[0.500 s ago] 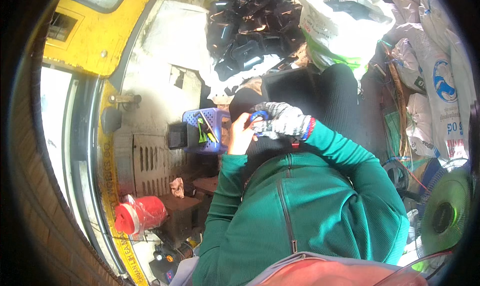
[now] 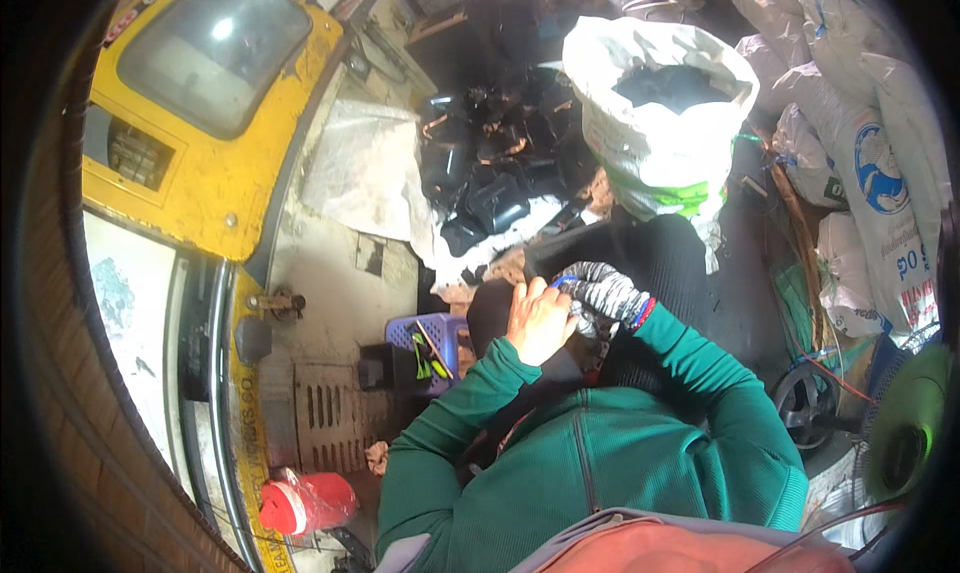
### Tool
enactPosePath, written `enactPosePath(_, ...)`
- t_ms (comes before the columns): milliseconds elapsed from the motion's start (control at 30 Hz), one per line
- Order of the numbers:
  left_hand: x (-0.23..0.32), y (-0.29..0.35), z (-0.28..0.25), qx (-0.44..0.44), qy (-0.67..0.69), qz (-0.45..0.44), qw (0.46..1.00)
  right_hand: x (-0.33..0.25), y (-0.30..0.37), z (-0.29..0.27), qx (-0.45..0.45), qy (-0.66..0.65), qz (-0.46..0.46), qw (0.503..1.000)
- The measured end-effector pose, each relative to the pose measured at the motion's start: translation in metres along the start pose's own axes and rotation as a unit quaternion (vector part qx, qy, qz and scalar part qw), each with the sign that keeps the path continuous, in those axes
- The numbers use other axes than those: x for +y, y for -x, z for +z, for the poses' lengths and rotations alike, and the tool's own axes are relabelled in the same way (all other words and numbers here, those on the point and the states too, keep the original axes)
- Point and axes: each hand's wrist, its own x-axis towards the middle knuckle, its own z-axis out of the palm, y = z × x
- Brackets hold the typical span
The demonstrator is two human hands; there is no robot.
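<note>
My left hand, bare, is turned back upward with its fingers curled in front of my lap. Against it is my right hand, in a grey knitted glove, its fingers bent and closed. A small blue ring-shaped thing shows only as a strip at the gloved fingers, where the two hands meet. What lies under my left fingers is hidden. To the left of my knees stands a purple plastic basket with a yellow-green tool in it, which looks like a cutter. A small black box adjoins the basket.
Ahead lies a heap of black plastic parts on white sheeting. A white sack holding dark pieces stands beyond my knees. Yellow machine at left, red jug at lower left, filled sacks and green fan at right.
The view has tilted up, so the surroundings sit lower. My left hand has turned its back upward and covers more; the blue ring, plainly visible before, is now mostly hidden.
</note>
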Motion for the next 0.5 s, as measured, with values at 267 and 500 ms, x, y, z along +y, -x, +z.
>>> enactPosePath(267, 0.008, -0.057, -0.001, -0.071, -0.072, 0.247, 0.964, -0.011, -0.058, -0.033, 0.079, 0.098, -0.151, 0.981)
enactPosePath(500, -0.074, -0.106, 0.033, -0.094, 0.265, -0.055, 0.958, -0.019, -0.052, -0.055, 0.217, 0.408, -0.209, 0.862)
